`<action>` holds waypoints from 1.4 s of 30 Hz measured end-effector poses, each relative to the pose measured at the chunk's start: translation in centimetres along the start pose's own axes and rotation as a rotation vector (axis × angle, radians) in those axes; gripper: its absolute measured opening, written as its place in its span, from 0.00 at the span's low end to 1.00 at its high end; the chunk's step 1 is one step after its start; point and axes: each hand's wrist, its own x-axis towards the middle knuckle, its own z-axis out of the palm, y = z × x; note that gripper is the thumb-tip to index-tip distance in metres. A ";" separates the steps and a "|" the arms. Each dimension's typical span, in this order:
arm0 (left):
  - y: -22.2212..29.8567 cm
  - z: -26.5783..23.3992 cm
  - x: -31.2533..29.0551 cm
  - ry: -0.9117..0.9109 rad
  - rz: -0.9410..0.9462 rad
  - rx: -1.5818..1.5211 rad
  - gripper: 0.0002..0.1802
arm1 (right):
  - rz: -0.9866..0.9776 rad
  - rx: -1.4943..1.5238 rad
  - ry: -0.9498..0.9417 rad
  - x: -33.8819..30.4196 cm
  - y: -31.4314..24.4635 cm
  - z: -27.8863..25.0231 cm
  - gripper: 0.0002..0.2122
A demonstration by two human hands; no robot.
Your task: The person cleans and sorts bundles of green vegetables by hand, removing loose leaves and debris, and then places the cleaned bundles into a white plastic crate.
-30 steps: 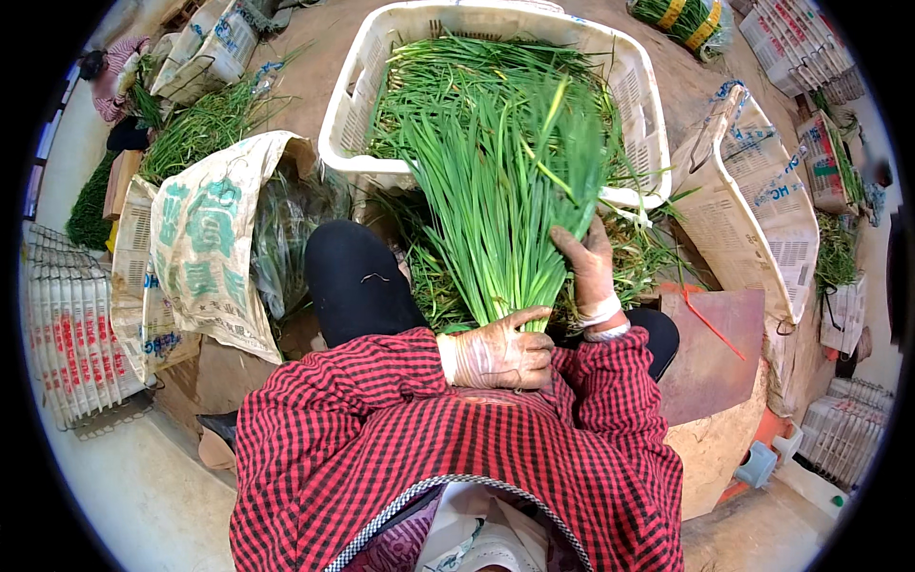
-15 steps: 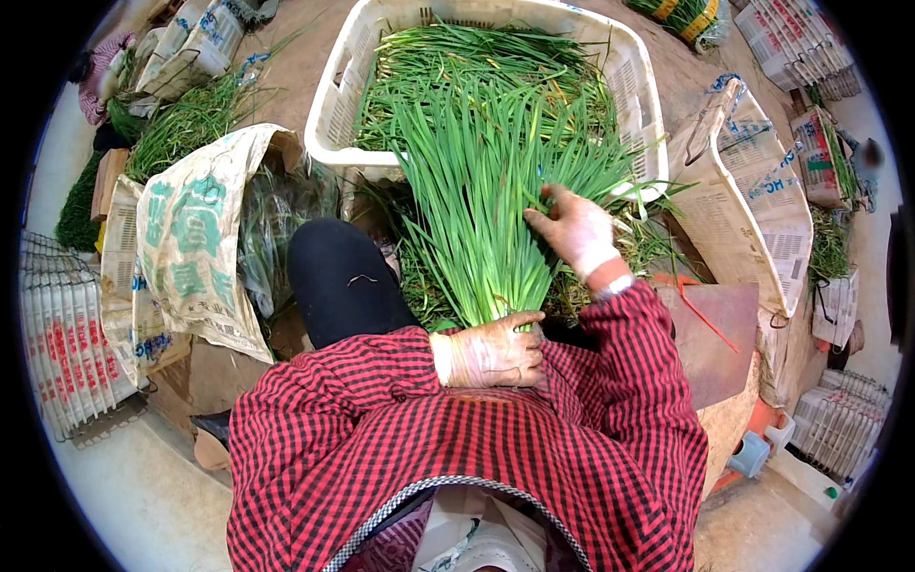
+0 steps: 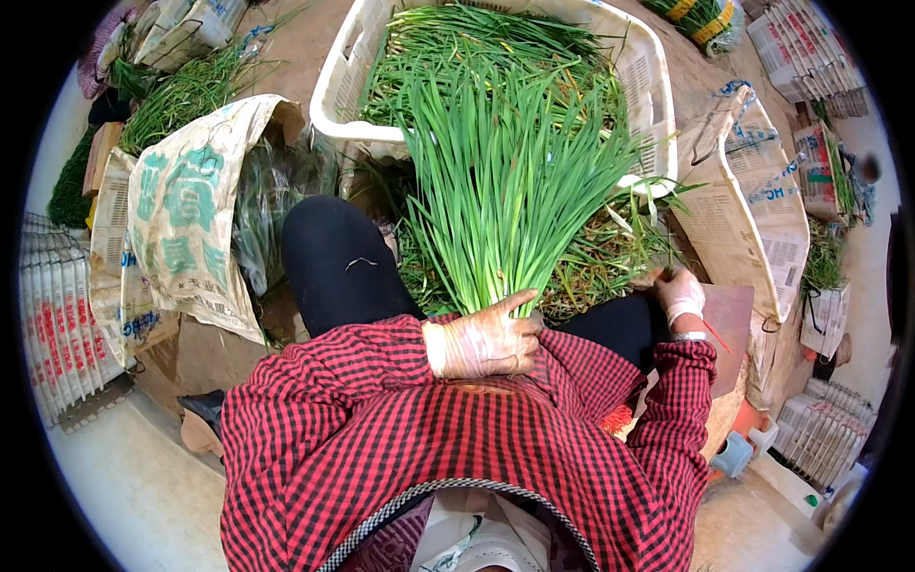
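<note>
- Bunch of long green leaves [image 3: 505, 200] upright in the left hand [image 3: 486, 338], pale stem ends within the fist, tips fanned out over the near edge of a white plastic crate [image 3: 357, 132].
- Left hand closed firmly around the stems, thumb across the front.
- Right hand [image 3: 679, 296] well apart from the bunch, just beside the near-side corner of a reddish-brown board [image 3: 734, 315]; fingers curled and partly hidden, hold on anything impossible to tell; red strand [image 3: 717, 336] close by the wrist.
- Large green characters on the pale sack [image 3: 191, 205] to the left; blue lettering on the sheet-lined container [image 3: 753, 191] to the right; red print on stacked white crates [image 3: 71, 324] at far left.
- Loose leaves [image 3: 496, 43] inside the crate, up to its far edge; near edge partly covered by the bunch.
- Leaf litter [image 3: 596, 276] below the crate's near right corner.
- Black-clad left knee [image 3: 338, 257] between sack and bunch.
- Yellow-banded bundle [image 3: 696, 19] beyond the crate's far right corner.
- Another person's checked sleeve [image 3: 100, 52] at upper left.
</note>
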 end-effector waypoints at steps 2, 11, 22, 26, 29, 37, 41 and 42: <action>0.2 -0.4 0.3 -0.017 0.010 0.069 0.03 | -0.187 0.011 0.206 -1.3 -0.8 0.6 0.14; 0.2 -0.5 0.3 -0.060 -0.004 0.041 0.05 | -0.743 0.386 -0.067 -9.5 -17.2 -3.6 0.15; -0.2 -1.2 0.3 0.058 0.021 0.087 0.05 | -0.471 1.439 -0.479 -11.5 -14.7 -4.2 0.05; -0.3 0.9 -0.7 0.097 -0.110 -0.902 0.06 | -0.436 1.679 -0.184 -12.0 -13.4 -3.7 0.03; -0.2 0.6 -0.3 -0.046 -0.050 0.205 0.08 | -0.276 1.988 0.048 -11.2 -12.2 -3.8 0.03; -0.8 -1.3 -0.1 0.241 -0.022 -0.033 0.10 | -0.212 2.050 0.031 -10.0 -8.9 -2.7 0.05; -0.8 -1.6 0.1 0.219 0.027 -0.058 0.08 | -0.233 1.024 0.277 -5.3 -4.9 2.3 0.08; -0.7 -1.1 0.0 0.202 0.033 -0.034 0.08 | -0.099 0.527 0.301 -6.5 -5.0 1.5 0.13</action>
